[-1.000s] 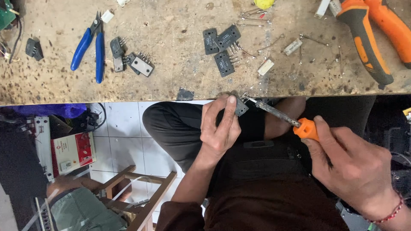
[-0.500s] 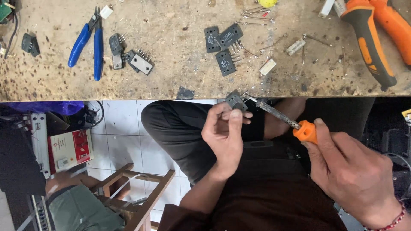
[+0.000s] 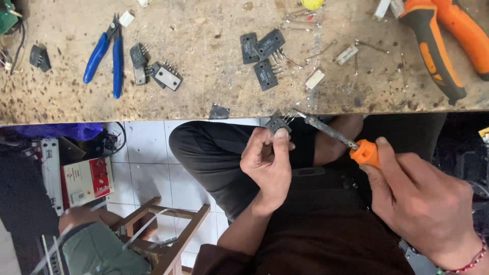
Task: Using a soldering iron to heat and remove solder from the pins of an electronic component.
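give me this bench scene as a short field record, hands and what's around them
left hand: pinches a small black component with metal legs, below the bench edge
right hand: grips the orange handle of a soldering iron, tip at the component's legs
workbench: worn, speckled wood
on bench: blue-handled pliers, loose black components, orange-handled tool
below: white floor tiles, wooden stool

Left hand (image 3: 267,165): I pinch a small black component (image 3: 278,124), its metal legs pointing up toward the bench edge.
Right hand (image 3: 425,198): I grip the orange-handled soldering iron (image 3: 338,138), its tip at those legs.
Workbench (image 3: 204,97): just above my grip.
Blue pliers (image 3: 106,53): far left of my pinch.
Loose black components (image 3: 262,53): on the bench above my fingers.
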